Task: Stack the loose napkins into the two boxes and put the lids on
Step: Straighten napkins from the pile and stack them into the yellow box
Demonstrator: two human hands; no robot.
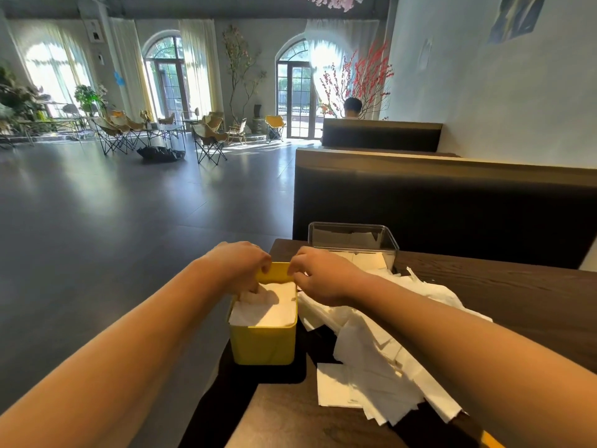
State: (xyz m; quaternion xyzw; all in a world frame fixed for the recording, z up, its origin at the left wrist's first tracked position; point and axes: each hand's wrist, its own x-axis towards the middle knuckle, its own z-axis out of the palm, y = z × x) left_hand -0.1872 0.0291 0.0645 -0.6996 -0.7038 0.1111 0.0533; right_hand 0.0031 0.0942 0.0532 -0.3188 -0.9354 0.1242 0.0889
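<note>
1. A heap of loose napkins (381, 360) lies spread over the desk (517, 302), under and beside the right forearm, and reaches the near edge.
2. Just left of the heap, at the desk's left edge, stands the yellow box (263, 345). It has no lid on and is filled almost to the rim with a stack of white napkins (268, 310).
3. Both hands meet at the far end of this box. The left hand (240, 265) has its fingers curled over the far rim, pinching it, with one finger down inside on the stack's far-left corner.
4. The right hand (319, 276) is close beside it, its fingertips curled onto the same rim at the far-right corner. The yellow wall shows between the two hands.
5. Beyond the right hand stands a clear box (323, 234), also open, with a few napkins lying low inside.
6. Behind the desk rises a dark booth back (436, 205).
7. Across the floor stand folding chairs (210, 140) before arched windows.
</note>
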